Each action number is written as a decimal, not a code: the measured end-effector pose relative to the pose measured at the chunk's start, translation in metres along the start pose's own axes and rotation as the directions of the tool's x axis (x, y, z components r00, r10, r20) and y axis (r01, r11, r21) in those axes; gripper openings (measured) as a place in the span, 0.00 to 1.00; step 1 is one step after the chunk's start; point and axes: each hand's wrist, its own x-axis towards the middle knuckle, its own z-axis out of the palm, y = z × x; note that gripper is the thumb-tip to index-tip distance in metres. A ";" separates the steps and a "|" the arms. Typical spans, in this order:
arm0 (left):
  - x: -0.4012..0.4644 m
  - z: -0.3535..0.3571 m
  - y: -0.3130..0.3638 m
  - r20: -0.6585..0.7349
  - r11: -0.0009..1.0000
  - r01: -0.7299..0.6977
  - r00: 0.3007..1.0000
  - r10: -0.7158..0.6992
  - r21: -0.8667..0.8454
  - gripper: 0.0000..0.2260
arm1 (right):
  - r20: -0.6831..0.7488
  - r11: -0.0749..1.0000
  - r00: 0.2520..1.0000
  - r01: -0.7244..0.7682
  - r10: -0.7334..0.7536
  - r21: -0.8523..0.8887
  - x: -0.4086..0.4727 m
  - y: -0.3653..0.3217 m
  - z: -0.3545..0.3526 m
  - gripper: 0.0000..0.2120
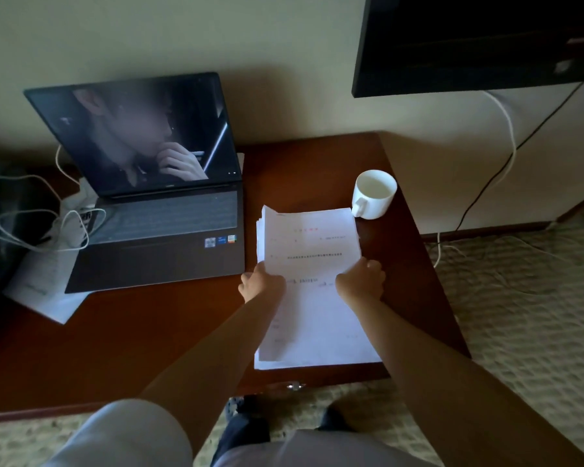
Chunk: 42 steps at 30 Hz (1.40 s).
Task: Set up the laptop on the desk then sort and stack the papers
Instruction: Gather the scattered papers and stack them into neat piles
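Observation:
An open grey laptop (155, 227) stands on the left half of the dark wooden desk (142, 338), its screen lit with a picture. To its right lies a stack of white printed papers (312, 251), reaching to the desk's front edge. My left hand (262, 283) grips the stack's left edge with curled fingers. My right hand (363, 278) grips the right edge the same way. The far end of the sheets looks slightly lifted and fanned at the left corner.
A white mug (373, 193) stands just beyond the papers' far right corner. White cables (48, 227) and a charger lie left of the laptop, over another loose sheet (44, 288). A dark wall screen (479, 42) hangs at upper right. Carpet lies beyond the desk's right edge.

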 end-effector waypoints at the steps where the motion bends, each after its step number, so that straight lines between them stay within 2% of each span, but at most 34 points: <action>1: -0.001 0.001 0.001 0.017 1.000 -0.003 1.000 0.002 0.013 0.22 | -0.002 1.000 1.000 -0.013 0.013 0.018 0.000 0.000 -0.001 0.20; 6: 0.002 -0.002 0.002 0.020 0.999 0.037 0.999 -0.037 -0.006 0.26 | 0.053 0.987 0.992 -0.123 0.118 0.105 0.006 -0.003 -0.012 0.21; 9: 0.004 -0.011 0.002 0.080 0.981 0.130 0.990 -0.120 -0.142 0.28 | 0.134 0.948 0.978 -0.191 0.161 0.255 0.006 0.000 -0.016 0.21; 12: -0.002 -0.019 0.001 0.182 0.937 0.239 0.964 -0.196 -0.254 0.19 | 0.204 0.938 0.971 -0.182 0.125 0.296 -0.001 0.003 -0.017 0.19; 14: -0.009 -0.018 -0.001 0.200 0.935 0.248 0.959 -0.200 -0.253 0.15 | 0.188 0.972 0.975 -0.155 0.121 0.175 -0.006 0.002 -0.017 0.21; 16: -0.013 -0.015 -0.003 0.162 0.953 0.188 0.975 -0.152 -0.236 0.16 | 0.140 0.990 0.986 -0.105 0.091 0.096 -0.010 0.001 -0.016 0.21; 17: -0.013 -0.014 -0.004 0.151 0.956 0.158 0.981 -0.123 -0.249 0.17 | 0.143 0.987 0.987 -0.091 0.072 0.130 -0.011 0.001 -0.014 0.21; 20: -0.019 -0.015 -0.006 0.168 0.941 0.120 0.983 -0.069 -0.318 0.20 | 0.192 0.894 0.981 -0.107 0.024 0.435 -0.014 0.003 -0.012 0.20; 23: -0.032 -0.022 -0.007 0.081 0.923 0.053 0.996 -0.024 -0.381 0.19 | 0.182 0.823 0.983 -0.081 -0.028 0.563 -0.023 0.003 -0.016 0.22; 27: -0.054 -0.046 0.004 -0.095 0.818 -0.190 0.982 0.165 -0.543 0.18 | -0.028 0.749 0.982 0.162 -0.189 0.643 -0.036 -0.018 -0.027 0.28; 30: -0.070 -0.064 0.019 -0.241 0.698 -0.383 0.924 0.298 -0.605 0.18 | -0.247 0.620 0.935 0.355 -0.256 0.700 -0.044 -0.040 -0.039 0.25; 32: -0.078 -0.070 0.027 -0.311 0.655 -0.472 0.882 0.355 -0.591 0.18 | -0.322 0.578 0.907 0.421 -0.271 0.699 -0.049 -0.048 -0.043 0.27; 37: -0.085 -0.072 0.026 -0.381 0.623 -0.520 0.854 0.355 -0.584 0.20 | -0.372 0.511 0.892 0.453 -0.257 0.731 -0.060 -0.048 -0.041 0.29; 40: -0.086 -0.075 0.028 -0.391 0.593 -0.518 0.855 0.340 -0.616 0.16 | -0.404 0.471 0.883 0.468 -0.237 0.748 -0.061 -0.052 -0.046 0.24; 42: -0.086 -0.075 0.033 -0.405 0.562 -0.530 0.848 0.343 -0.635 0.14 | -0.422 0.474 0.877 0.480 -0.231 0.738 -0.062 -0.057 -0.050 0.26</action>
